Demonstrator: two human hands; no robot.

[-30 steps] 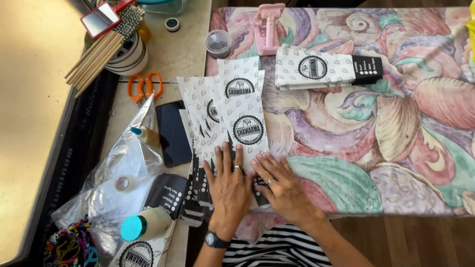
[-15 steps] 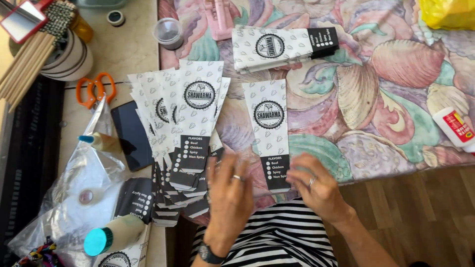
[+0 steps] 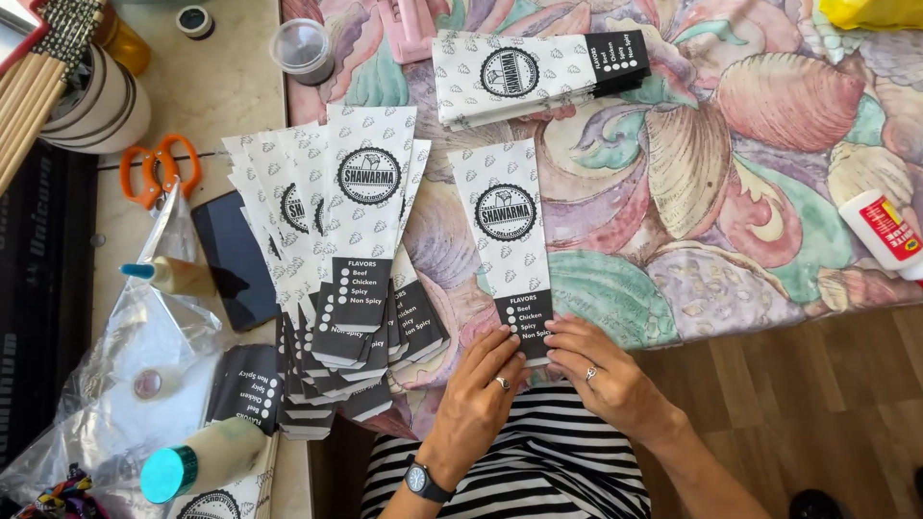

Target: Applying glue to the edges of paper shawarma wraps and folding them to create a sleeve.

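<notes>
A single long white paper sleeve (image 3: 510, 240) with a round black emblem and a black bottom end lies upright on the flowery cloth (image 3: 731, 192). My left hand (image 3: 481, 389), with a ring and a wristwatch, rests its fingertips on the sleeve's black lower end. My right hand (image 3: 601, 375), also ringed, touches the same end from the right. Left of the sleeve lies a fanned pile of the same sleeves (image 3: 336, 269). Another stack of sleeves (image 3: 534, 72) lies sideways at the far edge.
Orange scissors (image 3: 159, 168), a dark phone (image 3: 236, 259), a clear plastic bag (image 3: 125, 375) and glue bottles (image 3: 207, 452) sit at the left. A small clear cup (image 3: 303, 48) and stacked white bowls (image 3: 91, 101) stand behind. A white glue bottle (image 3: 885, 231) lies at the right edge.
One sleeve was drawn off the fanned pile and laid alone to its right. Both hands moved right with it and now rest on its lower end.
</notes>
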